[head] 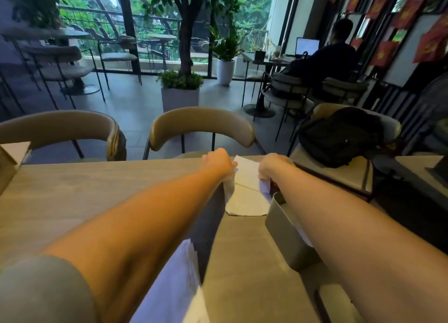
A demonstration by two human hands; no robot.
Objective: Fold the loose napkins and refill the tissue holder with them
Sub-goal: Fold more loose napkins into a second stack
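Note:
A white napkin (pixel 246 191) lies spread on the table's far edge, creased across its middle. My left hand (pixel 218 161) grips its left side, my right hand (pixel 274 165) grips its right side; both arms reach far forward. A grey metal tissue holder (pixel 283 235) stands under my right forearm, white paper showing inside. A stack of white napkins (pixel 174 288) lies near the front edge, partly under my left arm.
The wooden table (pixel 72 201) runs left to right. Two tan chairs (pixel 201 126) stand behind it. A black backpack (pixel 339 136) sits on a chair at right. A cardboard box (pixel 9 162) is at far left. A person sits at a laptop in the back.

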